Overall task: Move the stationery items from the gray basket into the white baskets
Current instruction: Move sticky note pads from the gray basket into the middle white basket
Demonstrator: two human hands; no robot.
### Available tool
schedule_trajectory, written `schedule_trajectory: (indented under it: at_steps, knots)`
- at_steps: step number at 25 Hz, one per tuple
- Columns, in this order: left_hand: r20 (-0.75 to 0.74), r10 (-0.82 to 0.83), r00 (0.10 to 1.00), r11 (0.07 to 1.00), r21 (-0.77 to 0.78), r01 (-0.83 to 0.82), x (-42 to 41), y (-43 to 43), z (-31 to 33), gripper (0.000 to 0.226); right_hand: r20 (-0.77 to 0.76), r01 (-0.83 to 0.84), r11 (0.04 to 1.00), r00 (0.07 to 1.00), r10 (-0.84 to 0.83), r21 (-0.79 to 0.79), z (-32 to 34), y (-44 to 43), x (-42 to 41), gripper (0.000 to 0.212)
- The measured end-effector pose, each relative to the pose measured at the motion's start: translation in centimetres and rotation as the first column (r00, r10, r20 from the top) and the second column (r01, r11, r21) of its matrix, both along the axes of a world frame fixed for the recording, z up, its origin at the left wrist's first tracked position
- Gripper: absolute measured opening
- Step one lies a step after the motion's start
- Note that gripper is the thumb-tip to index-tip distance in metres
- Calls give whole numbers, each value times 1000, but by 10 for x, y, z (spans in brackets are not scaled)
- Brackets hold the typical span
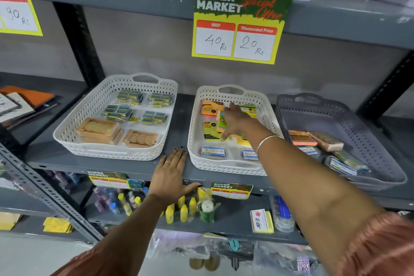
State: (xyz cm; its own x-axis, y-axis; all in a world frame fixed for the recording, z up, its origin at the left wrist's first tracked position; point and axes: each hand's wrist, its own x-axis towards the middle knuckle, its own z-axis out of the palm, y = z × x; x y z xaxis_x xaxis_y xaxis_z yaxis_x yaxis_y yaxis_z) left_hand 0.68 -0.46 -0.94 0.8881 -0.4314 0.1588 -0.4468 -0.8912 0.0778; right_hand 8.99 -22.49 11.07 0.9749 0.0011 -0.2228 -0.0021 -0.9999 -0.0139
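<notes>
The gray basket (pixel 336 107) stands at the right of the middle shelf and holds an orange pack (pixel 301 138), a beige box (pixel 327 141) and clear boxes (pixel 342 166). The middle white basket (pixel 194 132) holds sticky-note packs and two clear boxes (pixel 212 150). My right hand (pixel 237 120) reaches into it, fingers closed on a green-and-orange sticky-note pack (pixel 221 123) that stands on edge. The left white basket (pixel 94 105) holds blue-yellow packs (pixel 130 97) and wooden items (pixel 97 129). My left hand (pixel 170 172) lies flat on the shelf edge between the two white baskets, holding nothing.
A yellow price sign (pixel 237 27) hangs from the upper shelf above the baskets. Dark uprights (pixel 78 42) frame the bay. The lower shelf carries yellow bottles (pixel 183 213) and a white-yellow pack (pixel 261 220). Notebooks (pixel 24 101) lie at the far left.
</notes>
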Motion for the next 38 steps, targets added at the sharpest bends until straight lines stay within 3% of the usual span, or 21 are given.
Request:
schedule_trajectory:
  at_steps: [5, 12, 15, 17, 19, 21, 23, 25, 27, 29, 38]
  knots:
    - [-9, 10, 1000, 1000, 1, -10, 2, 0, -2, 107, -54, -139, 987, 989, 135, -79, -23, 32, 20, 96]
    - [8, 1, 1000, 1000, -4, -1, 3, -2, -6, 99, -164, -140, 986, 979, 124, -87, -24, 30, 28, 93]
    - [-14, 13, 1000, 1000, -6, -13, 3, -2, -4, 102, -146, -100, 995, 984, 101, 16, -22, 19, 25, 99]
    - [-26, 13, 1000, 1000, -7, -13, 2, -2, -3, 104, -34, -36, 990, 999, 41, 137, -10, 4, 20, 90]
    - [-35, 16, 999, 1000, -20, -16, 1, -1, -2, 105, 181, 45, 982, 980, -79, 186, 8, -22, 14, 64]
    - [-34, 15, 999, 999, -28, -16, -1, -2, -1, 107, 370, 171, 980, 908, -197, 102, 21, -55, 4, 43]
    - [-30, 15, 999, 1000, -25, -16, -1, -2, 0, 109, 446, 344, 939, 841, -305, -7, 25, -95, -6, 36]
    - [-24, 18, 1000, 1000, -18, -18, -1, -1, 1, 109, 336, 492, 870, 824, -456, -23, 21, -128, -19, 31]
    - [-25, 18, 1000, 1000, -15, -19, -2, -1, 1, 107, 93, 489, 869, 871, -483, -69, 7, -149, -33, 15]
    - [-22, 23, 999, 1000, -5, -23, -1, -2, 1, 107, -54, 456, 880, 883, -466, -131, -8, -157, -38, 11]
    - [-35, 37, 999, 999, 16, -37, -1, -2, 0, 104, -140, 389, 896, 895, -422, -216, -18, -167, -39, 37]
